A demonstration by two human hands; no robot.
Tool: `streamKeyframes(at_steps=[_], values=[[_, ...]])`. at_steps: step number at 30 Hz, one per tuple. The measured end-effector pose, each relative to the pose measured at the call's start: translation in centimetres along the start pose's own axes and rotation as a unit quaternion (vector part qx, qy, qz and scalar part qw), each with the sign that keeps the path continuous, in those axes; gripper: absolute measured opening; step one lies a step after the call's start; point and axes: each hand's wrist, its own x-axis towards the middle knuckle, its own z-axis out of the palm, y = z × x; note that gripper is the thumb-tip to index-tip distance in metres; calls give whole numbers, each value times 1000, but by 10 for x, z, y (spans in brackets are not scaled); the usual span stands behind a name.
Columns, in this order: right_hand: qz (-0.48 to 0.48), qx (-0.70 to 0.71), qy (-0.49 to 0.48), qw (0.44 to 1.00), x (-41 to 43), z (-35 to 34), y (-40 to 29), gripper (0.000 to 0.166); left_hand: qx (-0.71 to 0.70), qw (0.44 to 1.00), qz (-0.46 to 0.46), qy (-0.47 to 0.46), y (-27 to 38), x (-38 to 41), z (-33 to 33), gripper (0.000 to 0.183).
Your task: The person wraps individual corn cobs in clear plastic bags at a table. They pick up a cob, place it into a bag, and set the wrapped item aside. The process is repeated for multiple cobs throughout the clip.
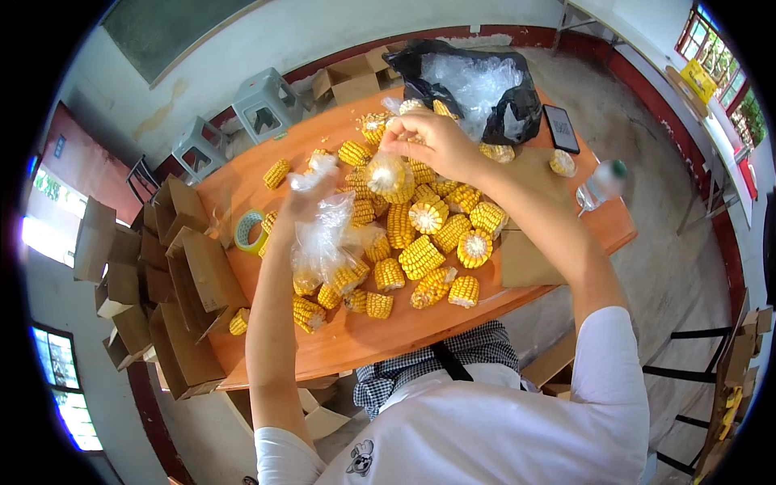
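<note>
My right hand [418, 140] pinches the top of a clear plastic bag with a piece of corn cob [386, 176] in it, held above the pile. Clear plastic bags [327, 221] hang at my left hand [305, 197], which is blurred and partly covered by plastic; its fingers seem closed on them. Cut pieces of yellow corn [422, 257] lie heaped on the orange wooden table [339, 351], below and around both hands. Behind the pile stands a black plastic bag [521, 115] filled with clear plastic bags [473, 82].
Open cardboard boxes [209, 273] stack along the table's left edge, near a roll of tape [248, 231]. At the right are flat cardboard [533, 260], a smartphone [561, 128], a corn piece [562, 163] and a plastic bottle [597, 189]. Plastic stools [267, 103] stand beyond the table.
</note>
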Motion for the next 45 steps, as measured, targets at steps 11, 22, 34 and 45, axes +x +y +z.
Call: streamKeyframes(at_steps=[11, 22, 34, 45], values=[[51, 178, 8, 983, 44, -22, -6, 23, 195, 934, 297, -26, 0, 18, -18, 48], [40, -211, -225, 950, -4, 50, 43, 25, 212, 937, 242, 139, 3, -17, -70, 18], [250, -291, -120, 915, 22, -17, 118, 13, 235, 927, 247, 158, -12, -16, -38, 18], [149, -472, -113, 861, 77, 54, 149, 34, 176, 943, 248, 136, -29, 45, -8, 22]])
